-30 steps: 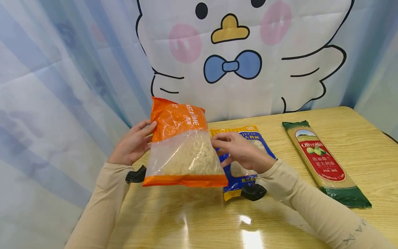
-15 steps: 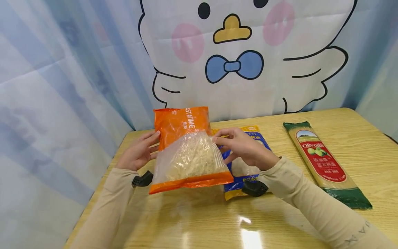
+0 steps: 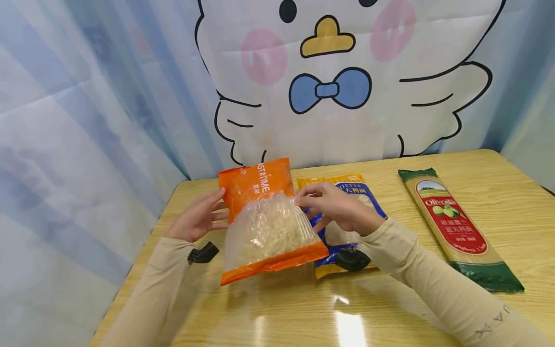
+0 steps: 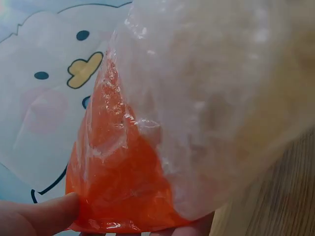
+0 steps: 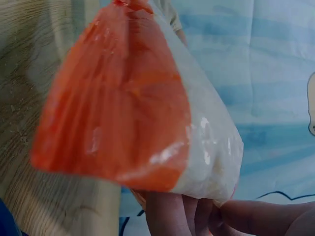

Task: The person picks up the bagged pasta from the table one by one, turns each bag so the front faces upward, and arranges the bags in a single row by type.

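Note:
An orange-and-clear bag of pasta (image 3: 270,231), filled with small pale pieces, hangs tilted above the table between both hands. My left hand (image 3: 201,217) grips its left edge near the orange band, thumb in front and fingers behind. In the left wrist view the thumb (image 4: 47,211) lies against the orange film (image 4: 118,182). With thumb and fingertips my right hand (image 3: 336,207) pinches the right edge. That hand partly covers a blue-and-yellow pasta bag (image 3: 336,236) lying on the table. The right wrist view shows the held bag's orange end (image 5: 118,108) close up.
A long spaghetti pack (image 3: 457,226) with green ends and a red label lies on the right of the wooden table (image 3: 390,313). Behind the table hangs a curtain (image 3: 329,125) with a cartoon bird print; its folds also run along the left side.
The bag of pasta has come down and slightly right, its top leaning away and its lower edge slanting more. Both hands keep their hold; the left has moved slightly down and right.

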Demonstrator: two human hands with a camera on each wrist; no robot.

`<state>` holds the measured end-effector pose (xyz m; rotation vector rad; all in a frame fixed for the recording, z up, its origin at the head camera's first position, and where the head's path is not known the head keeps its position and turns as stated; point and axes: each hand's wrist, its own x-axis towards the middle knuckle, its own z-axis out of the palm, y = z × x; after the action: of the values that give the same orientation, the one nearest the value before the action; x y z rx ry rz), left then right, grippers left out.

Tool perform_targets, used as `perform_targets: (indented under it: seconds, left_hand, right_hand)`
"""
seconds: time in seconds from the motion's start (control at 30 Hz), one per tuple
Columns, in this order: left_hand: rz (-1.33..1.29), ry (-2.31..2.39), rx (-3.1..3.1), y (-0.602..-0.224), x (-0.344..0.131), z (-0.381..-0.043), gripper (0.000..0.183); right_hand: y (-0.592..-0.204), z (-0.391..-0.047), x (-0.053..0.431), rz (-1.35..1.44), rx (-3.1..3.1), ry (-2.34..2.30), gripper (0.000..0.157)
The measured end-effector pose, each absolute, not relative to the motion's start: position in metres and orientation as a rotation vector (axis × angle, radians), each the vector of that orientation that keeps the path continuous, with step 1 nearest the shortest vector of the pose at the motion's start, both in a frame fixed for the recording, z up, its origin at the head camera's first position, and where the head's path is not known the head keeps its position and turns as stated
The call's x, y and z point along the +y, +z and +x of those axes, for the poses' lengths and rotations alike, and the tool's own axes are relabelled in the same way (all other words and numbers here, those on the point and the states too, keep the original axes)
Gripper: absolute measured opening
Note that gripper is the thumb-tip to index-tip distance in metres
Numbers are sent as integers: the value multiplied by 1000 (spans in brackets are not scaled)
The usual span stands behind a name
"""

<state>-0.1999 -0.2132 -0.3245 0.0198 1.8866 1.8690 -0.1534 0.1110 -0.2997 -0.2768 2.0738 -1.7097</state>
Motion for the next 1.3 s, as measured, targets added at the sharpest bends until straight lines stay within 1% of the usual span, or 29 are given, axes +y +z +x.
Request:
perform_targets:
  seconds: [0.17,0.43,0.63,0.97,1.07,1.3]
  left_hand:
    - [4,1844,1930,-328,-212,-200,64]
    - [6,1839,1955,-329,-212,-196,63]
    - [19,1833,1968,-330,-214,-196,62]
    - [53,1873,1936,-338,-222,-198,56]
    - [57,1874,1937,-340,-225,-199,51]
    - [22,1888,1926,-343,-234,-201,30]
  right_hand:
    - [-303,-153,108,-285,2080,-1690,20]
    - [-304,-154,108,-253,2087,-1701,27]
    - [-308,-156,108,-267,2077,-1708,25]
    - [-319,-158,111,-250,2062,-1728,26]
    - [-321,-158,109,-258,2046,-1736,26]
    - [-320,-160,97,-256,2061,-1736,27]
